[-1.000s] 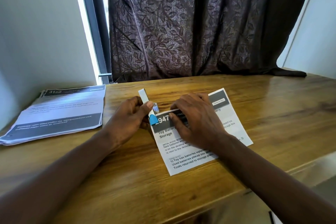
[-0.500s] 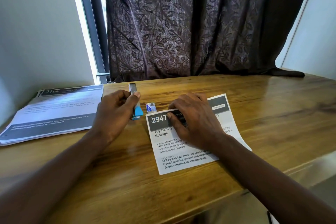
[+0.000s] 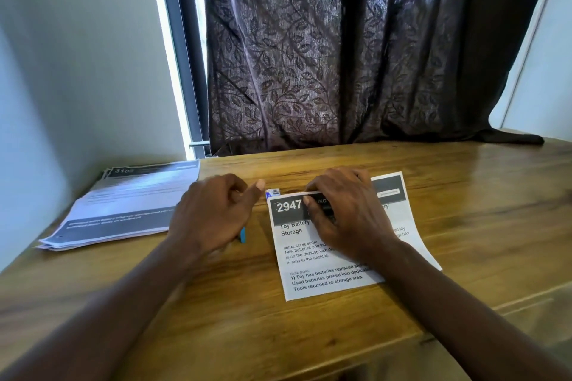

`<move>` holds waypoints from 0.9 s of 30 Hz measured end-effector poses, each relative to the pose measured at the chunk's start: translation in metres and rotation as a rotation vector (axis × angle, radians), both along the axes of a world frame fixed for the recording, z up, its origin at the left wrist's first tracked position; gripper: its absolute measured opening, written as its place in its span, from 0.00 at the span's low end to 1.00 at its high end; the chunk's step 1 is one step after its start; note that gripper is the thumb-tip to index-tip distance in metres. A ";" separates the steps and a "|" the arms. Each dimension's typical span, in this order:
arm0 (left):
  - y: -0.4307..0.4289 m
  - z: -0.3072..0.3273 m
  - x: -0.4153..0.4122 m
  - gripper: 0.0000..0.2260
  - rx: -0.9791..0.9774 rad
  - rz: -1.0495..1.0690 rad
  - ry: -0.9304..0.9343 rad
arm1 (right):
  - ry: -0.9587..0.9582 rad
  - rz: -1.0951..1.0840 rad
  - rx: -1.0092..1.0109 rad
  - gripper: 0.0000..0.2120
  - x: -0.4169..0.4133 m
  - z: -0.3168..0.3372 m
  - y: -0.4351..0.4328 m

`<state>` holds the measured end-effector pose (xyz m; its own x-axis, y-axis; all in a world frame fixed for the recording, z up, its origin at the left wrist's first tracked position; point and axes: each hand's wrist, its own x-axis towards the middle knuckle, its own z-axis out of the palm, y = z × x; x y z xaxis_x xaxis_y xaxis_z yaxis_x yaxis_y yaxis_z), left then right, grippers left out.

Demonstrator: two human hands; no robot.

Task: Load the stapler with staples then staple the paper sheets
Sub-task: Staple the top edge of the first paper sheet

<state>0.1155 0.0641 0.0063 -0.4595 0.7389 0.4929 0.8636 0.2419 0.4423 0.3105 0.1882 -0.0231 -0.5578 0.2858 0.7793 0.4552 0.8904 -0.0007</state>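
The printed paper sheets (image 3: 328,275), headed "2947", lie on the wooden table (image 3: 464,226). My right hand (image 3: 346,213) rests on their upper part, fingertips at the top edge, pressing them down. My left hand (image 3: 216,213) sits just left of the sheets, fingers loosely curled and thumb stretched to the right. It covers the stapler (image 3: 243,235), of which only the blue end shows below the palm. Whether the fingers still grip it is hidden. A small blue-and-white staple box (image 3: 273,193) lies at the sheets' top left corner.
A thick stack of printed papers (image 3: 123,204) lies at the table's left, against the wall. A dark patterned curtain (image 3: 340,56) hangs behind the table's far edge. The table's near edge runs diagonally at the lower right.
My left hand has taken the stapler off the sheets' top left corner, moved it left, then lowered it toward me. My right hand has stayed on the sheets.
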 end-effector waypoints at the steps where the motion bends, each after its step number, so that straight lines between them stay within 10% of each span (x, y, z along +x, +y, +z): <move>1: -0.002 0.004 0.007 0.28 0.022 -0.068 -0.107 | 0.020 -0.002 0.011 0.09 0.001 0.001 0.000; 7: 0.003 0.009 0.030 0.09 -0.182 -0.387 -0.641 | 0.106 -0.060 0.095 0.09 0.011 0.008 0.012; 23: 0.048 0.020 0.043 0.02 -0.111 -0.439 -0.642 | 0.296 -0.141 0.025 0.05 0.020 0.008 0.027; 27: 0.071 0.038 0.027 0.02 0.000 -0.316 -0.531 | 0.246 -0.329 -0.074 0.23 0.022 0.008 0.026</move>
